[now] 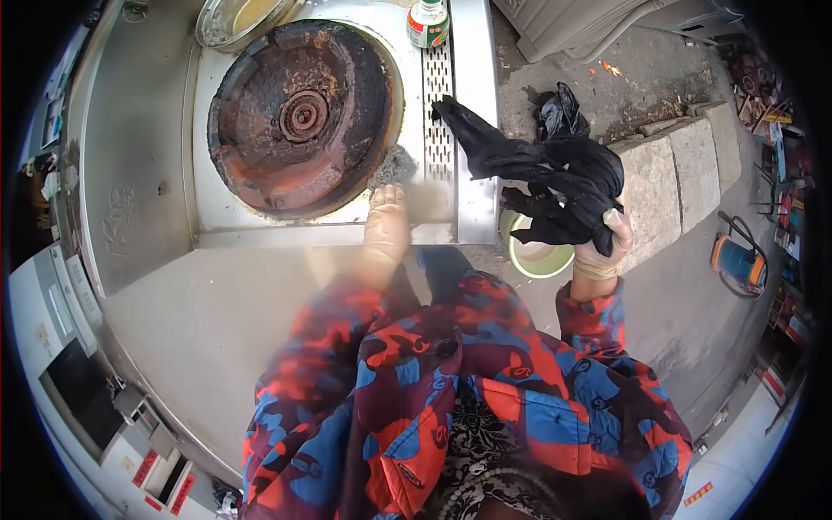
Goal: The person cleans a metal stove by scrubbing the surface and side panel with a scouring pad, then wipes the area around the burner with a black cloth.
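My left hand [386, 232], in a thin translucent glove, is at the front edge of the steel stove top [260, 232]. Its fingers are together and press on a grey steel wool scourer [396, 165]. That scourer lies beside the rusty, blackened round wok burner [305, 115]. Off the stove's right side, my right hand [608, 247], gloved too, is closed around a bunched black cloth [555, 169]. One end of the cloth reaches onto the perforated drain strip [439, 130]. Below the cloth stands a pale green bucket [539, 258], partly hidden.
A bottle with a red and green label [428, 24] stands on the back of the stove. A metal basin [238, 19] holds murky liquid at back left. Stone blocks [659, 186] lie to the right, with a blue and orange machine [739, 260] beyond.
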Available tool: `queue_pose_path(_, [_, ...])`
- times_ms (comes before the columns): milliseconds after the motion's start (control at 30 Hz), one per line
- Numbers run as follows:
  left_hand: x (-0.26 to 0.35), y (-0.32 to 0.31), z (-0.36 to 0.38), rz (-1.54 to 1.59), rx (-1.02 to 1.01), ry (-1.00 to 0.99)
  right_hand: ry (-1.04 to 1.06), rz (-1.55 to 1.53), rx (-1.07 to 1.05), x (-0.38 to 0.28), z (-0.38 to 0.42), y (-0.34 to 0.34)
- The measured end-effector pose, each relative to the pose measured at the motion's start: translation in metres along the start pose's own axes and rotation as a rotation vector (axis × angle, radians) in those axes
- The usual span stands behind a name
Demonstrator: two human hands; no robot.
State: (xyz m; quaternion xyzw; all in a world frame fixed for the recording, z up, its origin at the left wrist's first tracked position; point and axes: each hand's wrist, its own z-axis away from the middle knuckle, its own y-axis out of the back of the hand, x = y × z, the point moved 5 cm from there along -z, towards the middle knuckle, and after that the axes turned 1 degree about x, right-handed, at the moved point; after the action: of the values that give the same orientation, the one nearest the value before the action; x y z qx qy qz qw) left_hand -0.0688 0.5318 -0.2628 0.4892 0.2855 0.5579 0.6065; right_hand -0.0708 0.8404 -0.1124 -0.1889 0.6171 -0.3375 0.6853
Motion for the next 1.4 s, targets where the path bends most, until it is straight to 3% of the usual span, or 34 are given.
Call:
queue_pose_path(100, [0.0,-0.004,-0.009,-0.033,0.101,-0.087,0.13,-0.14,-0.029,-0.032,0.017,0.035])
queue_pose_path(233, [0.027,0.023,-0.099,-0.066,0.226,-0.121,0.215,0.18,0.058,-0.049,0.022,0.046])
queue_pose_path(267, [0.031,0.031,-0.123,-0.079,0.264,-0.145,0.104,0.033,0.026,-0.039,0.017,0.032])
queue_pose_path(367, [0.026,0.027,-0.168,-0.051,0.299,-0.143,-0.065,0.038,0.007,-0.008,0.009,-0.027])
queue_pose_path(500, [0.025,0.026,-0.095,-0.075,0.258,-0.131,-0.178,0.015,-0.085,0.032,0.005,-0.039])
queue_pose_path(567, [0.016,0.013,-0.036,-0.112,-0.012,-0.045,-0.216,0.085,-0.039,0.05,0.0,-0.031])
queue_pose_path(600, [0.012,0.012,-0.008,-0.097,-0.034,-0.039,-0.223,0.12,0.028,0.066,-0.003,-0.021])
queue_pose_path(633, [-0.002,-0.006,0.006,-0.047,0.004,-0.046,-0.185,0.341,0.009,0.075,-0.007,-0.021])
queue_pose_path(700, [-0.012,-0.004,0.003,-0.122,0.149,-0.153,0.136,1.15,-0.068,0.106,-0.019,-0.006])
queue_pose_path(767, [-0.001,0.013,-0.018,-0.059,0.145,-0.162,0.441,1.51,-0.147,0.134,-0.027,-0.017])
queue_pose_path(967, [0.041,0.07,-0.131,-0.105,0.404,-0.312,0.46,1.676,-0.13,0.154,-0.044,-0.022])
queue_pose_path(1000, [0.041,0.08,-0.138,-0.213,0.562,-0.407,0.439,1.691,-0.11,0.156,-0.041,-0.022])
queue_pose_path(1033, [0.033,0.081,-0.149,-0.157,0.399,-0.364,0.429,1.692,-0.112,0.158,-0.04,-0.023])
queue_pose_path(1100, [0.023,0.081,-0.168,-0.05,0.267,-0.296,0.49,1.687,-0.084,0.154,-0.039,-0.024])
queue_pose_path(1200, [0.026,0.075,-0.152,0.004,0.335,-0.261,0.524,1.669,-0.083,0.152,-0.039,-0.024])
queue_pose_path(1300, [0.024,0.055,-0.096,-0.077,0.321,-0.261,0.526,1.663,-0.088,0.152,-0.038,-0.024])
queue_pose_path(1400, [-0.004,0.013,-0.015,-0.081,0.069,-0.16,0.519,1.655,-0.087,0.151,-0.037,-0.025])
